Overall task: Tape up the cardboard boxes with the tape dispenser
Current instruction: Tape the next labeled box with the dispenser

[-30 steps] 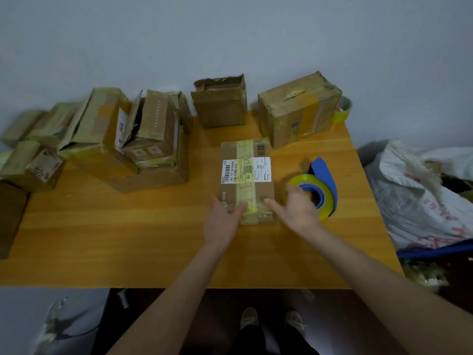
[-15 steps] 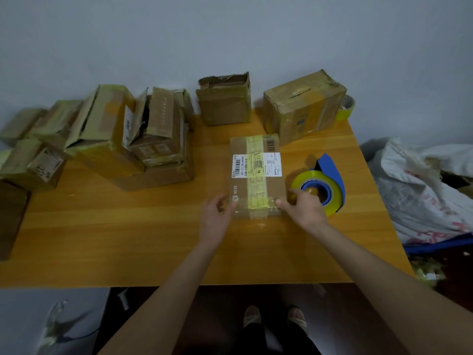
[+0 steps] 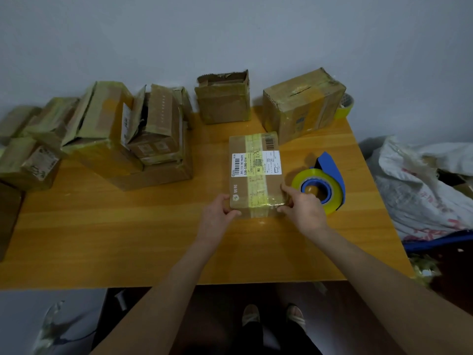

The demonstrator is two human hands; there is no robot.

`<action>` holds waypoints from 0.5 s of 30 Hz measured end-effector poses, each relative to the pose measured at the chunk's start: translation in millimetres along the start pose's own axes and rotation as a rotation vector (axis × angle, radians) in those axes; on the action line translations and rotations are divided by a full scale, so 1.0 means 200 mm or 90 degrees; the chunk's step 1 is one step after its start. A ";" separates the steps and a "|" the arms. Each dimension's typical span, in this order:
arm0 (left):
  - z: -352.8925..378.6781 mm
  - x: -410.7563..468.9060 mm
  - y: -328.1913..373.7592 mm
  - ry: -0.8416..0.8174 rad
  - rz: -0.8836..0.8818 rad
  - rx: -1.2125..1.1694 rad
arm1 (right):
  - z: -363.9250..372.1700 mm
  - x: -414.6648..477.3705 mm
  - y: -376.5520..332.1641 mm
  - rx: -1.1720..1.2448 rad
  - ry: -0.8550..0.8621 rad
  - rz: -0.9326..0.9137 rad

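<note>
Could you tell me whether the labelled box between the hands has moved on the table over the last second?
Yes. The labelled box has turned and now lies squarer to the table edge; its far end swung toward the tape dispenser.

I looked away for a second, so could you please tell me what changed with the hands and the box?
Both hands shifted outward: the left hand and right hand left the tape strip at the near edge and now grip the labelled box at its near corners. The tape dispenser and the other boxes stayed put.
</note>
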State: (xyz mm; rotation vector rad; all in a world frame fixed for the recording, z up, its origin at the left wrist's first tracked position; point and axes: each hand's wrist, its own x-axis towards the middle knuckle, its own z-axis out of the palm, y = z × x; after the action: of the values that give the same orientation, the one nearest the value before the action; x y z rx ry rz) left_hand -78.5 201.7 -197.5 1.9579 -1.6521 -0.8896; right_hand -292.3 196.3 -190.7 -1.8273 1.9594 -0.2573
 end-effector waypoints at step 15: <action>0.05 0.05 -0.04 -0.037 0.066 0.082 | -0.02 0.05 -0.02 -0.077 -0.056 -0.067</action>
State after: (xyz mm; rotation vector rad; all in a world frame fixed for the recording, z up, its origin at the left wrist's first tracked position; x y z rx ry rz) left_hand -80.1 194.6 -211.9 1.9256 -1.8687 -0.8254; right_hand -291.2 185.0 -188.2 -1.9860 1.8579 -0.0903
